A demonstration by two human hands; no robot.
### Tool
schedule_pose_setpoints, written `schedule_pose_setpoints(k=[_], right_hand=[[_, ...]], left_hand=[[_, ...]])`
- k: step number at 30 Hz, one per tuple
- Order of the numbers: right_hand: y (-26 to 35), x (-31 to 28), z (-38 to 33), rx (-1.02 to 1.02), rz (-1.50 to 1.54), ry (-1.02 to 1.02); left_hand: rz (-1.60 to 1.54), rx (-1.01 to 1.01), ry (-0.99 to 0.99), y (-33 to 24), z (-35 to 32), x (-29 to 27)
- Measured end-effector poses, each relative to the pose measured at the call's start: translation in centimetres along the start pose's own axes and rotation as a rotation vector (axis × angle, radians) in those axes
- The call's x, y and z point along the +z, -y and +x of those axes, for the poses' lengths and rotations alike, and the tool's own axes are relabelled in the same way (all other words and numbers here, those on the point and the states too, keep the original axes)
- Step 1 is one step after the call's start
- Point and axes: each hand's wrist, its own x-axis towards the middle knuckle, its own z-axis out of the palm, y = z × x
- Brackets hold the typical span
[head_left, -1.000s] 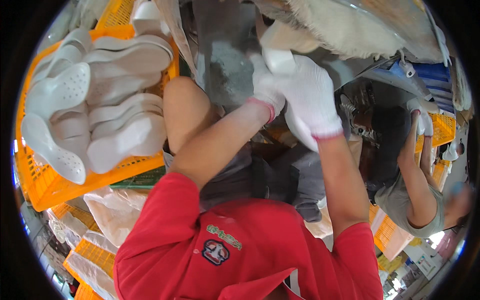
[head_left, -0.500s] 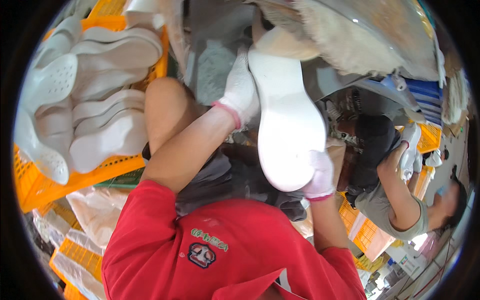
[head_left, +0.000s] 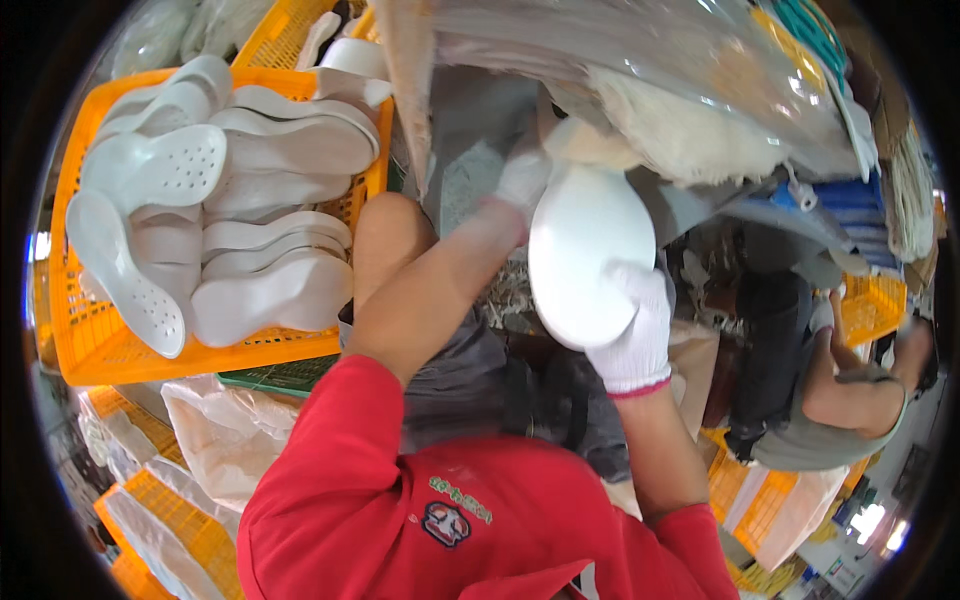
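A smooth white shoe sole [head_left: 590, 260] is held out in front of me, its broad end toward me. My right hand [head_left: 637, 325], in a white knit glove with a red cuff, grips the near right edge. My left hand [head_left: 525, 178], gloved too and slightly blurred, is closed at the sole's far left edge; its fingers are partly hidden. The far, narrower end of the sole goes out of sight beneath a pale, soft-edged buffing wheel [head_left: 590, 145], which seems to touch it.
An orange crate [head_left: 75, 335] on the left holds several white soles [head_left: 275, 290], some with holes. Clear plastic sheeting [head_left: 700, 50] hangs over fluffy cloth [head_left: 690, 125] above the work. To the right sits another person [head_left: 840, 410] beside orange crates [head_left: 870, 308].
Both hands have moved the sole farther away, so more of its far end is hidden under the wheel. My view has shifted, showing more of the left crate.
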Motion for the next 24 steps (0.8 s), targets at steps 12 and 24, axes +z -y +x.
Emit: schedule_pose_setpoints(k=[12,24], right_hand=[[6.0,-21.2,-17.8,0.043,-1.555,-0.622],[4.5,-19.1,-13.5,-0.105,-1.551,-0.502]], left_hand=[[1.877,0.972,-0.387,-10.6,-11.1,-14.7],[2.62,0.345,0.036,-19.9,-8.5,-26.9]])
